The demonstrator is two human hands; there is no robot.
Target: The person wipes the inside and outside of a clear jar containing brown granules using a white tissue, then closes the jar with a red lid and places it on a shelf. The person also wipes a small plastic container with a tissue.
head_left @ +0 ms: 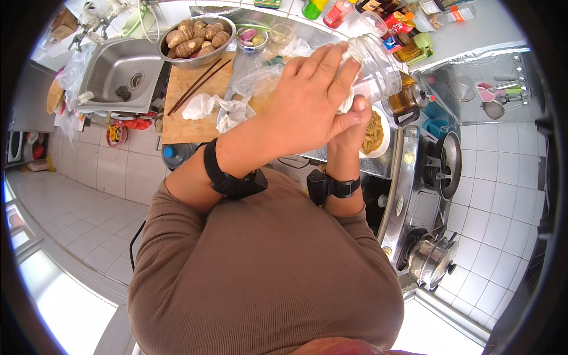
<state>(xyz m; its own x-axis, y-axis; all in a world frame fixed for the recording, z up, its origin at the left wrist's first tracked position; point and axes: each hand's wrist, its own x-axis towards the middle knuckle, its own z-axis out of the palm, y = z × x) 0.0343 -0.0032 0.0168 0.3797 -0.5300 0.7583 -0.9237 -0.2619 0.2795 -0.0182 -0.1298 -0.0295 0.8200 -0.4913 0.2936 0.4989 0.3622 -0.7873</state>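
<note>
White tissue [348, 102] fills the half-closed left hand [316, 86], against the clear jar [380, 68] at its two o'clock. The right hand [349, 131] sits at five o'clock, its hold hidden; beyond, a plate [386, 142] lies at four, the board [189, 131] at eight.

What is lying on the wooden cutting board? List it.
Two brown chopsticks and crumpled white tissue lie on the wooden cutting board. The metal bowl covers part of its far end; whatever is under the tissue cannot be seen.
</note>
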